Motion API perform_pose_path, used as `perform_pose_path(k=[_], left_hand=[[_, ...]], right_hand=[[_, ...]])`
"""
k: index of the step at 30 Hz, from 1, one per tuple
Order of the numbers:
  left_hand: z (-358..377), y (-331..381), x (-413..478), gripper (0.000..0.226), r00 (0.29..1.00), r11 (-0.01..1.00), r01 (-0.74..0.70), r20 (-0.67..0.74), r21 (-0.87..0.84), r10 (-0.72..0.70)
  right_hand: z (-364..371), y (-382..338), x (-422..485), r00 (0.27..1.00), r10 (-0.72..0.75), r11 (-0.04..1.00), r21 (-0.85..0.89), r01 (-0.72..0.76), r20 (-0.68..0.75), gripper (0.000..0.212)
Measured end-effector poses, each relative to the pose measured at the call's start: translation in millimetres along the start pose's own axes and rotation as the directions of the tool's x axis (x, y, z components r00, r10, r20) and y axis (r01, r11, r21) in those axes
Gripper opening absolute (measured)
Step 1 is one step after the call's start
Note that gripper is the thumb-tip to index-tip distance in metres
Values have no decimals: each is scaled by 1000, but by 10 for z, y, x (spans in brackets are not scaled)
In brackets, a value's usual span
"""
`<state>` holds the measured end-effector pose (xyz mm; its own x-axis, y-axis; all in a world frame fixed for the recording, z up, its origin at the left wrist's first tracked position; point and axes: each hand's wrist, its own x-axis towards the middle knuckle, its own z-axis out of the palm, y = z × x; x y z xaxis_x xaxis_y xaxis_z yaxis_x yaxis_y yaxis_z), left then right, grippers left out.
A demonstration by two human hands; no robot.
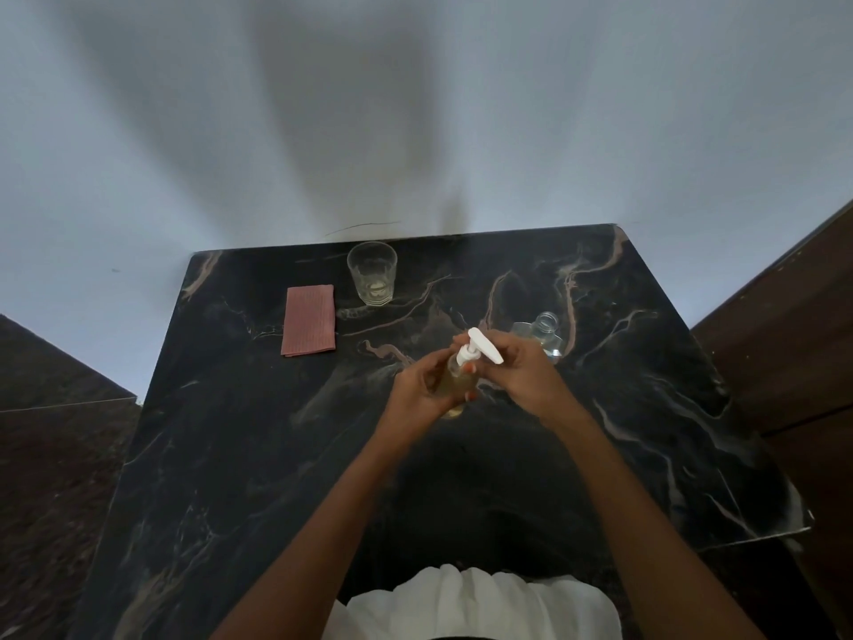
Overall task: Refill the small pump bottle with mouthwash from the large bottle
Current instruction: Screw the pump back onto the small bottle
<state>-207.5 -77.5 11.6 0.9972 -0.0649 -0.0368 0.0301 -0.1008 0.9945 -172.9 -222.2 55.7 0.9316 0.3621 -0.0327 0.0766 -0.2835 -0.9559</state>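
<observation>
A small clear pump bottle point(454, 385) with yellowish liquid stands in the middle of the black marble table point(231, 455). My left hand point(422, 385) grips its body from the left. My right hand point(517, 367) holds the white pump head point(480, 346) at the bottle's neck, fingers curled round it. Behind my right hand stands the large clear bottle point(547, 334), its mouth uncapped and its lower part hidden by my fingers.
A clear drinking glass point(372, 274) stands at the table's far edge. A folded pink cloth point(308, 320) lies left of it. A grey wall rises behind the table; dark wooden furniture point(784, 325) flanks the right side.
</observation>
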Motion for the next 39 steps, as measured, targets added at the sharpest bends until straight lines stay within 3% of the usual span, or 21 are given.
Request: perform_pose_path(k=[4, 12, 19, 39], left_hand=[[-17, -45, 61, 56, 997, 1000, 0, 80, -6, 1], [84, -197, 191, 51, 1000, 1000, -5, -18, -18, 5], [162, -425, 320, 52, 994, 997, 69, -80, 16, -68], [227, -682, 441, 50, 993, 991, 107, -55, 85, -102]], right_hand=[[-81, -1, 34, 996, -24, 999, -19, 26, 91, 32], [112, 292, 145, 980, -58, 980, -196, 21, -188, 26], [194, 546, 269, 974, -24, 970, -243, -33, -227, 29], [176, 886, 287, 976, 9, 990, -134, -39, -218, 26]])
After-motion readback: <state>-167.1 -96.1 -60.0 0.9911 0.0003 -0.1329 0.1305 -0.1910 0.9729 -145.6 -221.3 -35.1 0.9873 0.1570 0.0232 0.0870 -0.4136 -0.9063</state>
